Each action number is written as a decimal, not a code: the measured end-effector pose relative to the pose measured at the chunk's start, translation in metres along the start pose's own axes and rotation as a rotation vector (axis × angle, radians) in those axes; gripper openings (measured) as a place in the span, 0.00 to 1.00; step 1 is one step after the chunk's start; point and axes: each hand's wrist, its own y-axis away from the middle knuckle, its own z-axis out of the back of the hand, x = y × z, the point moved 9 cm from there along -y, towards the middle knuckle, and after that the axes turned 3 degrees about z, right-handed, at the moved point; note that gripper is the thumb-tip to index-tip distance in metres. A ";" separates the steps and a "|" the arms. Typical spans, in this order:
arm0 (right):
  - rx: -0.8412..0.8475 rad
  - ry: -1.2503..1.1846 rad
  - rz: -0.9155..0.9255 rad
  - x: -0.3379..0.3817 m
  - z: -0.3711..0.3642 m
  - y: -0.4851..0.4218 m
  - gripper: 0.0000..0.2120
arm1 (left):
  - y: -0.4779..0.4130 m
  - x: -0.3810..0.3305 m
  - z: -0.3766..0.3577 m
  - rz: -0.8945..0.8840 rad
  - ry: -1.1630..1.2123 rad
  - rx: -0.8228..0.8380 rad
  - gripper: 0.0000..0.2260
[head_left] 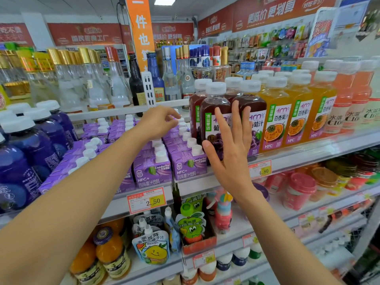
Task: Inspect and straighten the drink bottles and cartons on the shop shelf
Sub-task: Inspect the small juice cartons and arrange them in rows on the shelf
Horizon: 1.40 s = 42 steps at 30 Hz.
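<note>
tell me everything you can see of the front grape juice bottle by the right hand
The front grape juice bottle is clear plastic, it seems, full of dark purple juice, with a white cap. Its label has a green strip and grapes. It stands upright at the shelf edge, beside purple cartons. The right hand, fingers straight, covers the label and seems to touch it.

Grape juice bottles [214,105]: four. Passionfruit juice bottles [275,116] in front row: three.

A shop: drink-stocked shelves [308,156] with price tags [146,200], red banners [88,33] overhead, and what look like snack packets [273,43] hanging behind.
</note>
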 end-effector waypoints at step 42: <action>0.084 -0.861 -0.562 0.045 0.012 0.039 0.14 | 0.167 -0.029 0.043 0.000 0.591 -0.125 0.13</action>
